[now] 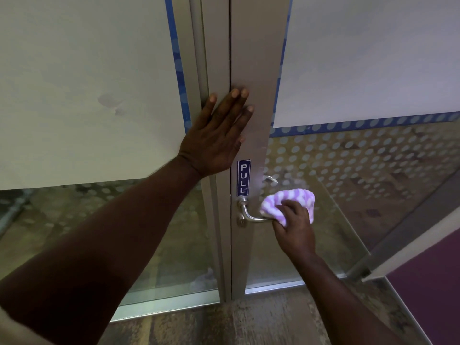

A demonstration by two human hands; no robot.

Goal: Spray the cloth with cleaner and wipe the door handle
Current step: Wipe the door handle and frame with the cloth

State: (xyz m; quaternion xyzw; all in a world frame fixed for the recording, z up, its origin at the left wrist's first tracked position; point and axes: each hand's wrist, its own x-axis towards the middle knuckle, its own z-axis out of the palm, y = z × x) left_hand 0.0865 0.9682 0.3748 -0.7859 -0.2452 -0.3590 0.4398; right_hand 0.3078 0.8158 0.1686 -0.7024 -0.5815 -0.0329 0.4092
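A silver lever door handle (250, 215) sticks out from the metal door frame (256, 70), just below a blue PULL sticker (243, 177). My right hand (295, 224) grips a purple-and-white striped cloth (288, 199) wrapped over the outer end of the handle. My left hand (219, 135) lies flat with fingers spread against the frame above the sticker, holding nothing. No spray bottle is in view.
Frosted glass panels with white dots and blue edging flank the frame on both sides. A second handle (270, 179) shows through the glass on the far side. A purple wall panel (428, 290) stands at the lower right. The floor is patterned brown.
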